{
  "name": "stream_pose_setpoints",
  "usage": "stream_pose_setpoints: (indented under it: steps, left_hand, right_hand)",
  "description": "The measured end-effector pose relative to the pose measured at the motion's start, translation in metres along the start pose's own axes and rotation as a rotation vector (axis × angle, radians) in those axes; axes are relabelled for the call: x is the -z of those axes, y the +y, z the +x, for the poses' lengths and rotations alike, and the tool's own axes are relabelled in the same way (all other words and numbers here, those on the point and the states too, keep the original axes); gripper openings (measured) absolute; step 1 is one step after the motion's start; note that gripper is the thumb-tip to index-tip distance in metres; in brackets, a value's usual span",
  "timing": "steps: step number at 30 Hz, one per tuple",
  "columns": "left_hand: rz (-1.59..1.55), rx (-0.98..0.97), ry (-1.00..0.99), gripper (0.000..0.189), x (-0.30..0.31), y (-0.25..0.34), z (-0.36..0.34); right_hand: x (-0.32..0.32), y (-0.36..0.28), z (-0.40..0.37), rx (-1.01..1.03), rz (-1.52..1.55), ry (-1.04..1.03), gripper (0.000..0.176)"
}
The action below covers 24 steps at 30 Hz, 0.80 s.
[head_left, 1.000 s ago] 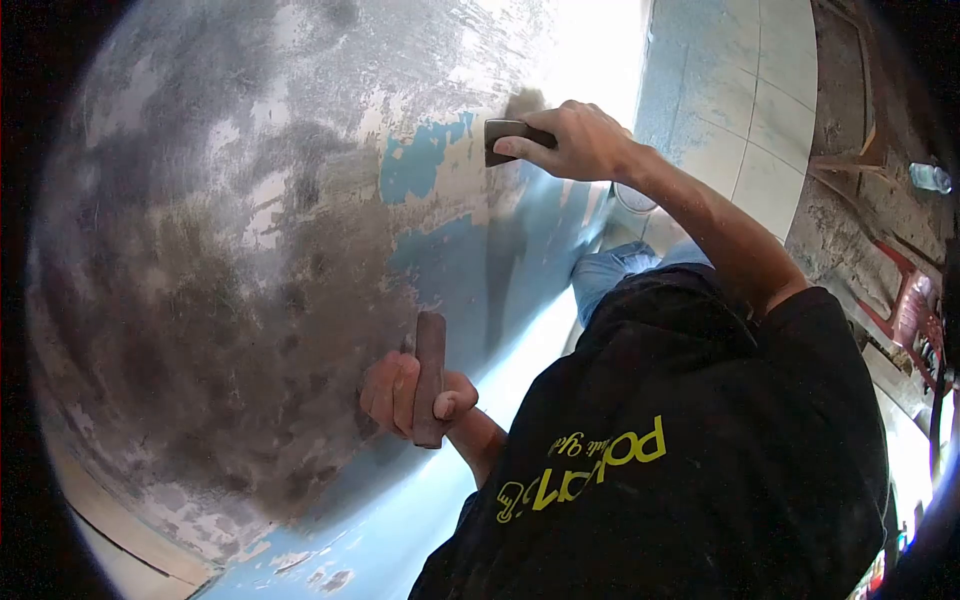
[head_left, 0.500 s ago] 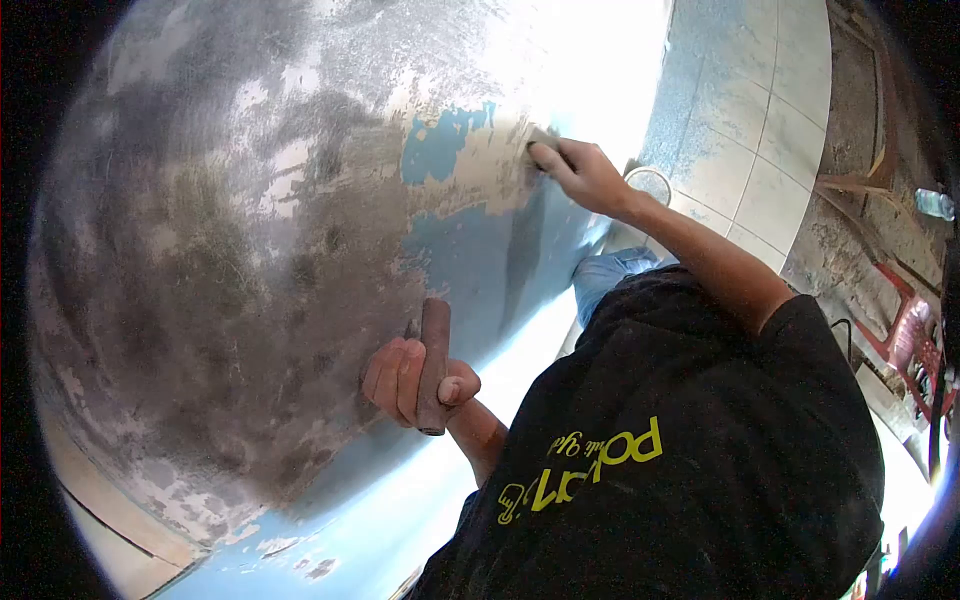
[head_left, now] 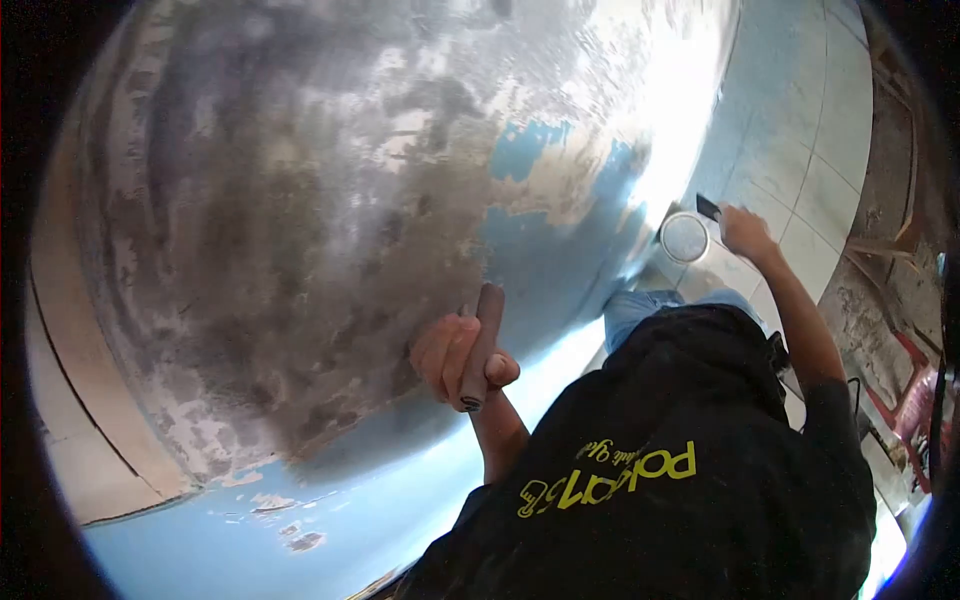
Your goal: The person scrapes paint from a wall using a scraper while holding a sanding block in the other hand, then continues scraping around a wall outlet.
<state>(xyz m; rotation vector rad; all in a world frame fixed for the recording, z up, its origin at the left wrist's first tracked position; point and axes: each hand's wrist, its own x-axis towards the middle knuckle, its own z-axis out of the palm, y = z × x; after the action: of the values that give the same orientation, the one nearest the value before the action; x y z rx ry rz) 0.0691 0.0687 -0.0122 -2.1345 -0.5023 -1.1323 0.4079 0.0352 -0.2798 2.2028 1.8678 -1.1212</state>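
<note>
My left hand is closed around a brown-grey roll of sandpaper, its spiral end showing, close in front of the wall. My right hand grips a scraper with a dark blade; its handle is hidden in the fingers. The scraper is off the wall, above the tiled floor and beside a round white container. The wall is patchy grey and cream, with areas of blue paint still on it.
Pale floor tiles carry bluish dust along the wall's foot. On the right, beyond the tiles, are rough ground and a red chair-like object. A cream trim borders the wall at left.
My right hand has drawn the scraper away from the wall to beside the white container. My left hand keeps the sandpaper roll, now tilted more. The view has shifted.
</note>
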Motion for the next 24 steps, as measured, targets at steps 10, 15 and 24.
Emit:
stream_pose_setpoints:
  steps: [10,15,24]
  left_hand:
    - [-0.006,0.019,-0.007,0.031,0.001,-0.001,-0.006]
    - [-0.003,0.004,-0.007,0.03,0.001,-0.001,-0.004]
    - [0.019,-0.013,-0.013,0.029,0.001,0.0,-0.002]
  right_hand:
    - [0.057,-0.079,-0.05,0.21,0.651,0.257,0.028]
    - [0.116,-0.122,-0.078,0.399,0.844,0.216,0.033]
    - [0.111,-0.162,-0.057,0.604,0.971,0.193,0.037]
